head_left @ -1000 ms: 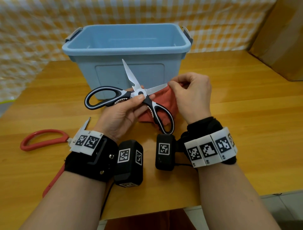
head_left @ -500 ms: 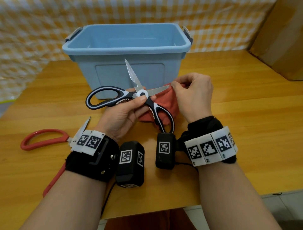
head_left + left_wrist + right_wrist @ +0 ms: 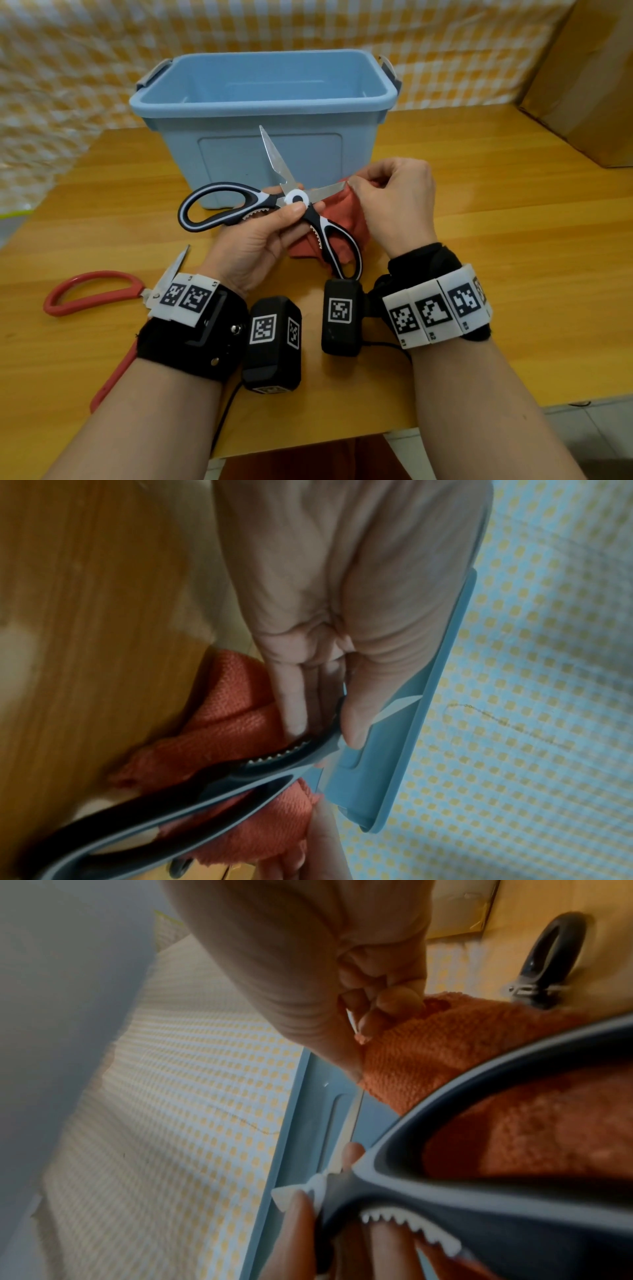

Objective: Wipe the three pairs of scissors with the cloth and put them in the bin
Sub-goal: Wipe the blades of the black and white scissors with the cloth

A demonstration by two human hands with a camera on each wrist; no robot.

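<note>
Wooden and honey-coloured, the table (image 3: 513, 240) carries everything here, and the biggest thing on it is the pale blue plastic bin (image 3: 263, 99), standing open at the far middle with grey clip handles at both ends and nothing visible inside. Next in size come the red scissors (image 3: 92, 291), lying flat at the left near edge with their blades apart; one loop handle and a short bright blade show, the rest is hidden under the left wrist. Just in front of the bin, above the table, are the black scissors (image 3: 274, 205), opened wide: black handles edged in white, toothed white inserts inside the grips, a round white pivot, and two plain steel blades, one pointing up against the bin's front wall, the other pointing right. Under and behind them is the cloth (image 3: 346, 219), a rust-orange knitted rag, bunched, its lower part hanging to the table. The left hand (image 3: 260, 243) pinches the black scissors at the pivot, thumb on top and fingers curled beneath. The right hand (image 3: 394, 205) is closed with its fingertips pinching the cloth round the tip of the right-pointing blade. A third pair, dark-handled, shows only in the right wrist view (image 3: 551, 958), lying on the table beyond the cloth.
</note>
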